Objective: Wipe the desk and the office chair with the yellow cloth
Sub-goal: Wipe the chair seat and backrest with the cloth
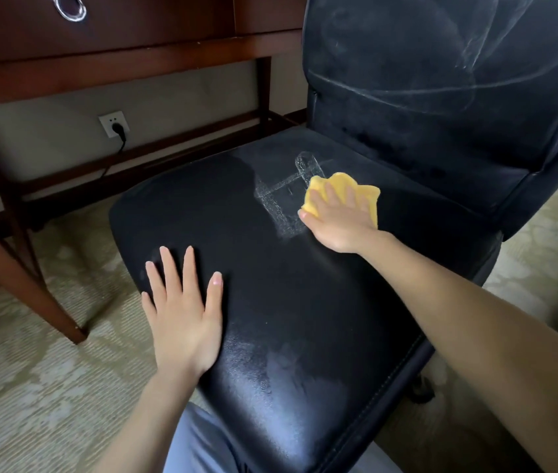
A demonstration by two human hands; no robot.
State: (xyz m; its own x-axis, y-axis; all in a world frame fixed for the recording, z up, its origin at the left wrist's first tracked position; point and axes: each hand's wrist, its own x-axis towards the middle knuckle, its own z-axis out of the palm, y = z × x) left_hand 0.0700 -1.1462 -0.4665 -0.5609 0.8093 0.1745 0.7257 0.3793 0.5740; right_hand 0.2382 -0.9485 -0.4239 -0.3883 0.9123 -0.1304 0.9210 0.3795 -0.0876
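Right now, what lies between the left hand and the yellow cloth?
Only bare black chair seat, with whitish dust marks beside the yellow cloth: head view.

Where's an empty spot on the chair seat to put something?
The middle of the seat, between the left hand and the right hand, is bare; so is its near edge. At the back the right hand presses the yellow cloth.
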